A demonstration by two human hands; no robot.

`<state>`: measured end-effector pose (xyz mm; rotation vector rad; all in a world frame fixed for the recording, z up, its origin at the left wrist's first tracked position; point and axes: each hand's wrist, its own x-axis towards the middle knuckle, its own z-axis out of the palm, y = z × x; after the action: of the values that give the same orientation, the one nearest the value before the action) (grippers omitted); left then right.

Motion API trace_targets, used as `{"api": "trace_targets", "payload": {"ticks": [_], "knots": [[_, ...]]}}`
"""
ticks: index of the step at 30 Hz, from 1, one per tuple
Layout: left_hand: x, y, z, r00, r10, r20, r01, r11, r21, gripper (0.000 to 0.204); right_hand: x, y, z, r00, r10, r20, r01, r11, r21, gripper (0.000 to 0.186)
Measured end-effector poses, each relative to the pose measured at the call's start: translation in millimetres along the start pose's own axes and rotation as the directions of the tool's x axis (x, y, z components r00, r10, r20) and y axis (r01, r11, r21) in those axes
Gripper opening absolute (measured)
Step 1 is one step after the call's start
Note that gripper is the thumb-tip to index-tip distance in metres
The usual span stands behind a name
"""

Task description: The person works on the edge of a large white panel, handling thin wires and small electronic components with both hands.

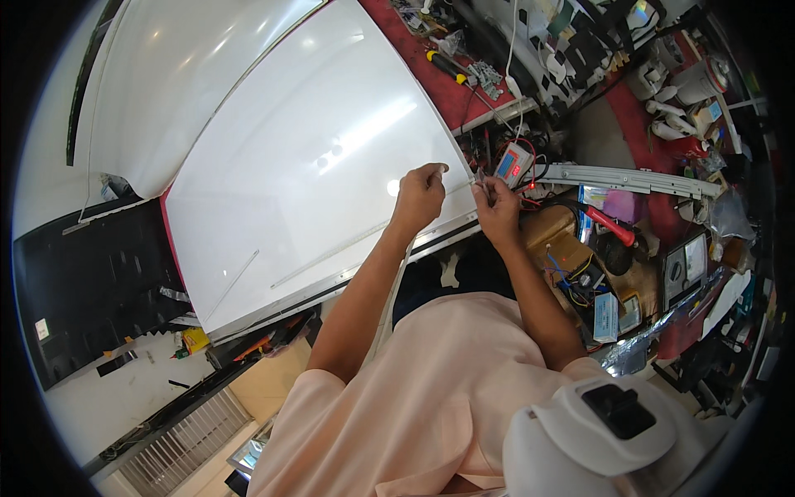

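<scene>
A large white panel (281, 157) with a glossy surface lies in front of me. Over its right part, my left hand (421, 197) is closed, the fingers curled in a pinch. A thin white cord (401, 286) comes out beneath the left wrist and runs down beside the forearm; whether the fingers hold its end is hidden. Just past the panel's right edge, my right hand (498, 209) pinches something small and thin, too small to name. The two hands are close together but apart. Beside the right hand sits a small grey meter (514, 163) with a lit display.
A yellow-and-black screwdriver (447, 68) lies on red cloth at the back. Right of me are a metal rail (629, 179), a red-handled tool (611, 226) and a cardboard box (571, 248) with wires and small parts. A black panel (95, 282) stands at left.
</scene>
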<state>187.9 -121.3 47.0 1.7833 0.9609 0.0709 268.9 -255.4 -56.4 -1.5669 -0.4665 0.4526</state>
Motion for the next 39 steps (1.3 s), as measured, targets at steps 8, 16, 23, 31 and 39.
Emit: {"api": "trace_targets", "payload": {"ticks": [8, 16, 23, 31, 39], "knots": [[-14, -3, -21, 0.996, 0.066, 0.052, -0.068, 0.997, 0.021, 0.027, -8, -24, -2, 0.999, 0.027, 0.034, -0.025, 0.998, -0.051, 0.017], [-27, -7, -40, 0.941, 0.325, 0.096, -0.333, 0.841, 0.426, 0.024, -13, -24, -14, 0.997, 0.022, -0.071, -0.039, 0.966, -0.255, 0.019], [-27, -4, -60, 0.946, 0.27, 0.177, -0.321, 0.725, 0.61, 0.024, -22, -41, -18, 1.0, -0.019, -0.018, 0.01, 0.914, -0.404, 0.016], [-23, -3, -61, 0.943, 0.299, 0.146, -0.325, 0.734, 0.596, 0.016, -32, -33, -22, 0.999, 0.033, 0.035, -0.012, 0.866, -0.5, 0.017], [-19, 5, -61, 0.912, 0.362, 0.192, -0.406, 0.736, 0.541, 0.015, -36, -60, -18, 0.99, -0.14, -0.024, 0.118, 0.907, -0.404, 0.025]]}}
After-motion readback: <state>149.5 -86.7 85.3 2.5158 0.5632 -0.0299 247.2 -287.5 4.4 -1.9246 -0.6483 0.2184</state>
